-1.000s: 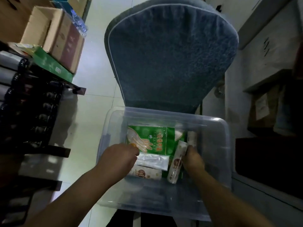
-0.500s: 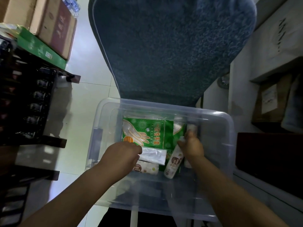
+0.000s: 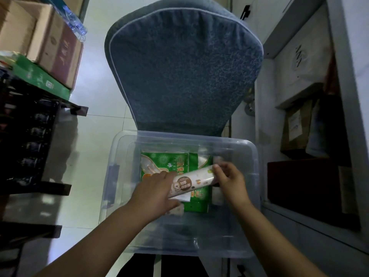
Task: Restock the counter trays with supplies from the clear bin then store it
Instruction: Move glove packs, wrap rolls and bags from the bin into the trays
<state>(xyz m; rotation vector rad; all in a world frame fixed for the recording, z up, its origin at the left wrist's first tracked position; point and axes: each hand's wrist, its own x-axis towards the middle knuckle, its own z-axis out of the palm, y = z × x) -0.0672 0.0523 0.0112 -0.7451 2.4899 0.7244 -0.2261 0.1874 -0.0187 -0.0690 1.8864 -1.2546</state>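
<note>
Right hand (image 3: 229, 182) is pinching one end of the white roll (image 3: 191, 181), just above the green packet (image 3: 159, 162) inside the clear bin (image 3: 256, 156). Left hand (image 3: 153, 194) is meeting the other end; its grip is unclear. The roll is probably light, soft and slick-wrapped, so mid-body is the best hold.

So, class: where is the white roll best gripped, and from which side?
At its ends, from both sides: the white roll lies almost level over the clear bin, long and round, left hand and right hand at either end.
</note>
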